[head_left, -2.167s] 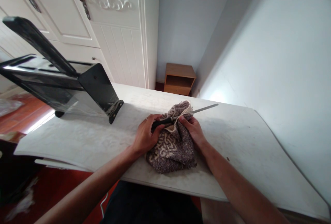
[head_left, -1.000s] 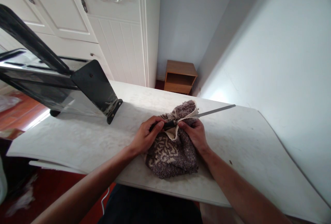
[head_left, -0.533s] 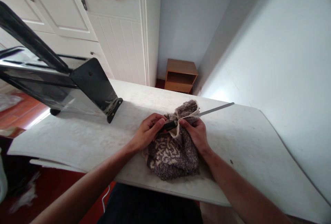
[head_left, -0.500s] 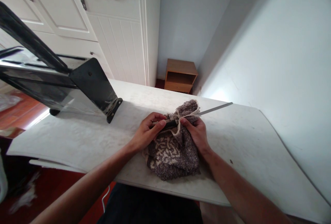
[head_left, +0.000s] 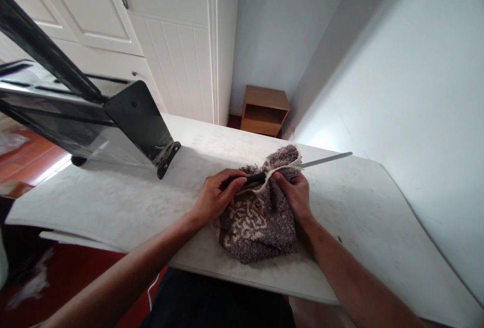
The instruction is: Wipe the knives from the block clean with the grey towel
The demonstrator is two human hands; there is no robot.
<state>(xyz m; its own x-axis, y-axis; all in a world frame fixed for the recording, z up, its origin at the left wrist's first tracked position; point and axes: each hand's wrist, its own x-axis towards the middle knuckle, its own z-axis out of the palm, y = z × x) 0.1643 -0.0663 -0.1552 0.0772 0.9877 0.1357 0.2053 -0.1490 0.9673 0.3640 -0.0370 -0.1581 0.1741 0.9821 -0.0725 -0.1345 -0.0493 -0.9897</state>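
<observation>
My left hand (head_left: 214, 196) is closed around the black handle of a long knife (head_left: 327, 160). Its narrow grey blade comes out past the far side of a brown and cream cloth (head_left: 260, 234) and points right, with a blunt-looking tip. A fold of the cloth wraps round the blade close to the handle. There my right hand (head_left: 295, 194) pinches the fold, thumb on top; its other fingers are mostly hidden by the cloth. The rest of the cloth hangs bunched below the knife, over the white table (head_left: 151, 207).
On the table's left stands a black metal frame (head_left: 139, 121) with clear plastic on it. Behind are a white cabinet (head_left: 177, 65) and a small wooden nightstand (head_left: 266, 98). A pale wall (head_left: 423, 91) runs along the right side.
Both hands, the knife and the cloth have shifted slightly right in view. More of the black handle shows between my hands. The camera view has moved a little too.
</observation>
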